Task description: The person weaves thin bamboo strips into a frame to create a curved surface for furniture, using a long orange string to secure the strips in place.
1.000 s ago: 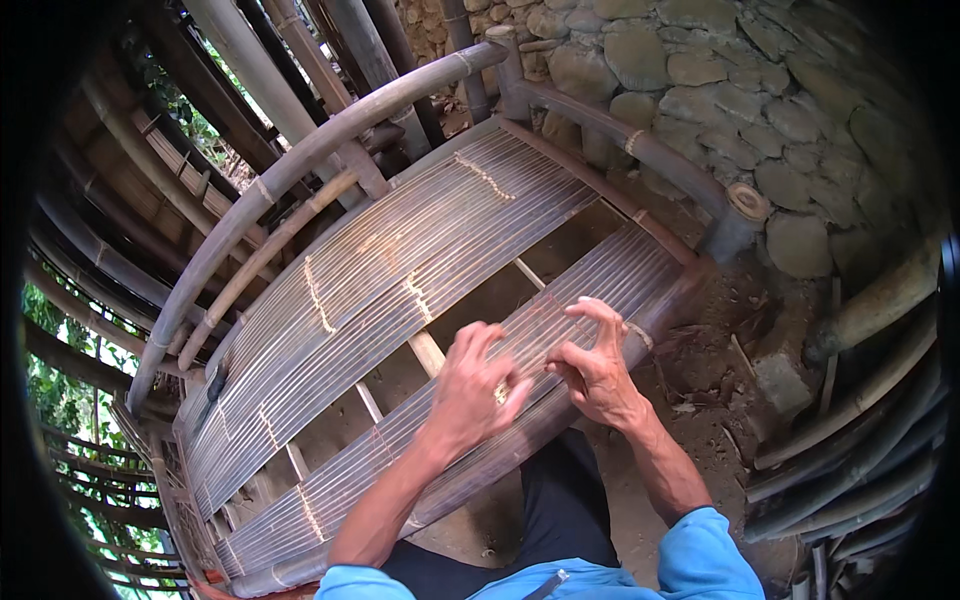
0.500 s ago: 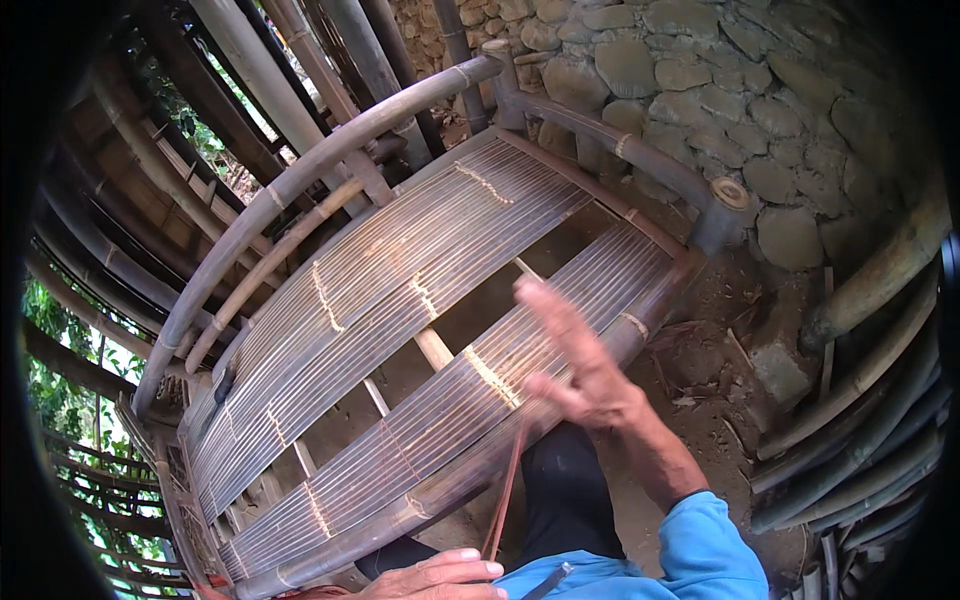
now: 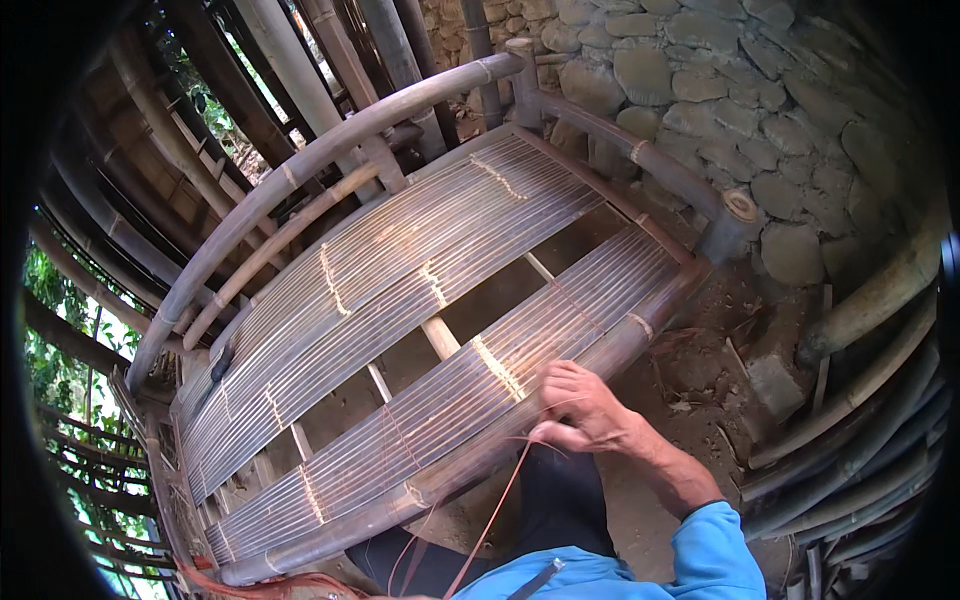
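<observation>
My right hand [image 3: 585,412] is closed, fingers pinched together, just above the front rail [image 3: 470,478] of a bamboo bench. A thin reddish strip [image 3: 490,522] runs from its fingertips down to the lower edge, and thin loose ends stick out near the thumb. My left hand is out of the picture. The bench seat [image 3: 400,262] is made of narrow dark slats bound with pale lashings [image 3: 497,368]. A long gap between two slat panels shows crosspieces [image 3: 440,338] beneath.
More reddish strips [image 3: 285,588] lie at the lower left by the bench's end. A small dark object [image 3: 221,362] rests on the seat's far left. Curved backrest poles [image 3: 290,178] stand behind. Bamboo poles [image 3: 850,400] are stacked at right, before a stone wall [image 3: 690,75].
My right hand has come down from over the slats toward the front rail and closed on the strip, drawing it up taut. My left hand has dropped out of view at the lower edge.
</observation>
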